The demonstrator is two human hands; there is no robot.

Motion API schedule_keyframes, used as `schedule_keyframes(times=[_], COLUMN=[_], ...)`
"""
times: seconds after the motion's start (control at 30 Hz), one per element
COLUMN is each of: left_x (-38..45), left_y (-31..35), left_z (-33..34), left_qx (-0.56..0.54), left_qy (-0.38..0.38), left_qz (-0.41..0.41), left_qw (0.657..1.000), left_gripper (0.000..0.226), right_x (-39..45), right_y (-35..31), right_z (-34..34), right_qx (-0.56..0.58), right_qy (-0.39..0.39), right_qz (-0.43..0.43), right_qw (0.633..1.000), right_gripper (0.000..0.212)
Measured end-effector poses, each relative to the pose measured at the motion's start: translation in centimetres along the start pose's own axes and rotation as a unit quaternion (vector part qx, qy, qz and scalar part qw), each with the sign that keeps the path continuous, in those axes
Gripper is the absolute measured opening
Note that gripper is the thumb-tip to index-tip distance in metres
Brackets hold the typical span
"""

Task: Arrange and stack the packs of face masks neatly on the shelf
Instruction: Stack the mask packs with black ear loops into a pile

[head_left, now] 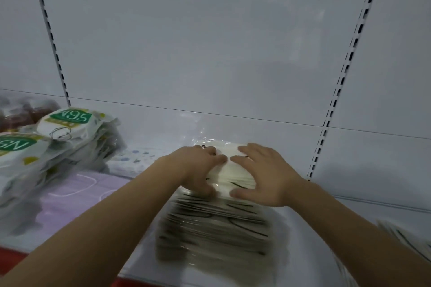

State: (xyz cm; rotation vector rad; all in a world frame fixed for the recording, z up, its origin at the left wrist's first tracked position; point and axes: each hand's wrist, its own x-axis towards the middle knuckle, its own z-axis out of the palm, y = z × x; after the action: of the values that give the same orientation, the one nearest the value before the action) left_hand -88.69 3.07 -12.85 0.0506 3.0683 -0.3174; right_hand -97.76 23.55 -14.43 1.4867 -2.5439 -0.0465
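Both of the person's hands lie on top of a stack of clear-wrapped white face mask packs (pixel 217 223) standing on the white shelf (pixel 310 223), near its front edge. The left hand (pixel 200 165) curls its fingers over the top pack's left side, gripping it, while the right hand (pixel 263 175) presses down flat with fingers spread, clasping nothing. To the left, well apart, 2 leaning piles of N95 mask packs (pixel 70 123) rest beside a lilac mask pack (pixel 77 191) lying flat. The stack itself is motion-blurred
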Motion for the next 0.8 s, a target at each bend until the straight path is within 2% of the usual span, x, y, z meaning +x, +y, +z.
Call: schedule_keyframes(times=[0.13, 0.3, 0.5, 0.67, 0.8], left_x=[0.1, 0.0, 1.4, 2.1, 2.1], left_y=[-0.7, -1.1, -1.7, -2.1, -2.0], left_z=[0.2, 1.0, 1.5, 1.8, 3.0], left_qx=[0.023, 0.036, -0.005, -0.016, 0.014], left_qy=[0.044, 0.034, 0.008, -0.004, 0.022], left_qz=[0.018, 0.038, 0.012, -0.009, -0.021], left_qw=[0.999, 0.998, 1.000, 1.000, 0.999], left_gripper=[0.080, 0.096, 0.093, 0.092, 0.096], right_x=[0.6, 1.0, 1.3, 2.3, 2.3], right_y=[0.4, 0.7, 0.5, 1.1, 0.9], right_z=[0.9, 1.1, 1.5, 1.5, 2.5], right_qx=[-0.039, -0.011, 0.026, 0.019, 0.016], right_qy=[-0.036, 0.004, -0.058, -0.056, -0.049], right_qz=[-0.005, -0.015, -0.027, 0.011, 0.023], right_qw=[0.999, 1.000, 0.998, 0.998, 0.998], right_gripper=[0.090, 0.068, 0.091, 0.085, 0.091])
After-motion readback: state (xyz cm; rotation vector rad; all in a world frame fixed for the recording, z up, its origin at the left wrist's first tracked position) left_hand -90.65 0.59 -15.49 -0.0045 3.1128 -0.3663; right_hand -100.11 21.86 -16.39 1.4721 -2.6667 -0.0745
